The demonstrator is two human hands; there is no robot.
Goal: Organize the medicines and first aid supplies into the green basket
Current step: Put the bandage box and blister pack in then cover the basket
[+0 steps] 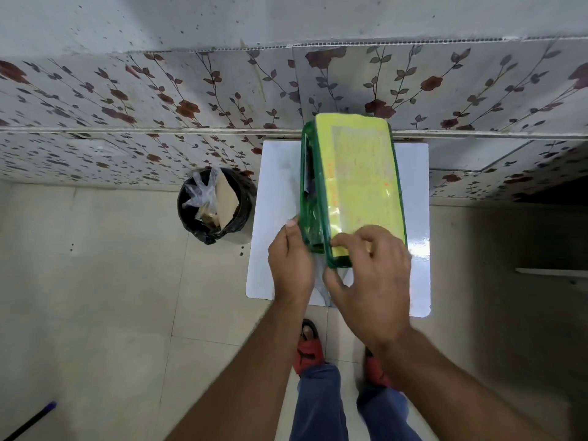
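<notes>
Both hands are on the green basket, my landmark for everything else: my left hand point(291, 265) presses flat against its near-left wall, thumb up along the green edge, and my right hand point(370, 275) pinches the near corner of the yellow lid between curled fingers and thumb. That green basket point(310, 186) stands on the white surface point(276, 186), pushed toward the flowered wall behind it. I judge the step in hand to be working the yellow lid point(359, 173) at its near corner, though whether I am opening or closing it I cannot tell. Through the clear left wall I make out dark shapes inside, too blurred to name. No loose medicines show on the white surface around the basket. My next move calls for a steady left brace while the right hand handles the lid edge. Left of the basket, on the floor, a black bin point(216, 205) holds crumpled plastic and brown paper.
</notes>
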